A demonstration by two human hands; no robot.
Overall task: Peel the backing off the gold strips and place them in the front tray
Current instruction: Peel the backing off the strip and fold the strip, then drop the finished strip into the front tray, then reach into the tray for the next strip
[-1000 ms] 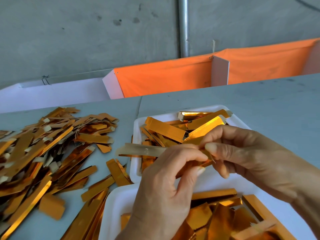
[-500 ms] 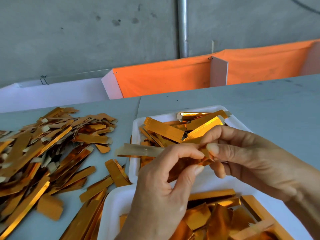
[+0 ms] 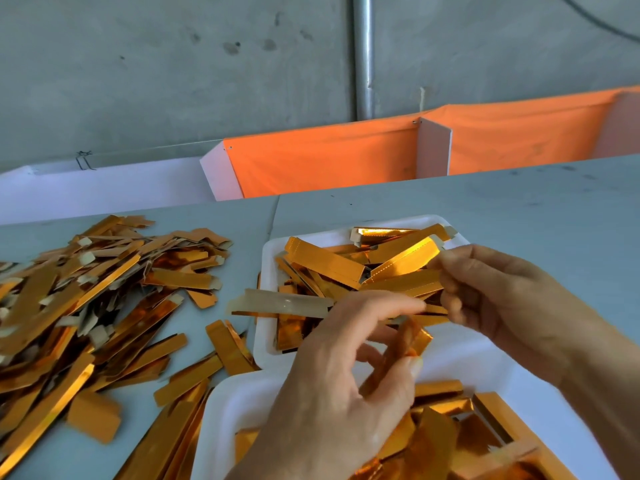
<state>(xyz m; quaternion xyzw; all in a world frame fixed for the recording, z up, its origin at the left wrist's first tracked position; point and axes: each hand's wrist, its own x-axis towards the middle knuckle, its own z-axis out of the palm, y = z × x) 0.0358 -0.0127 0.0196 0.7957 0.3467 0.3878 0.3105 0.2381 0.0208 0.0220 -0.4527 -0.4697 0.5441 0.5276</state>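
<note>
Two hands meet at centre frame above two white trays. The left hand (image 3: 332, 386) rises from the lower middle of the frame, back toward the camera, with fingers curled: index finger and thumb pinch a pale tan backing strip (image 3: 280, 304) that juts out horizontally toward the left, while a folded gold strip (image 3: 401, 351) hangs between thumb and fingers below it. The right hand (image 3: 512, 306) enters from the lower right, palm turned leftward, its fingertips bunched and pinching the right end of the same gold piece, just beside the left fingertips; motion blur hides the exact contact.

The far tray (image 3: 273, 344), at centre, holds a loose stack of gold strips, too overlapped to count. The near tray (image 3: 221, 420), along the lower edge, holds crumpled gold pieces and lies partly under the left wrist. One large heap of strips (image 3: 86, 299) covers the grey tabletop (image 3: 519, 209) at the left of the frame, several loose strips trailing toward the trays.

One orange cloth panel (image 3: 329, 161) and one metal pipe (image 3: 362, 57) stand against the concrete wall in the upper part of the frame.
</note>
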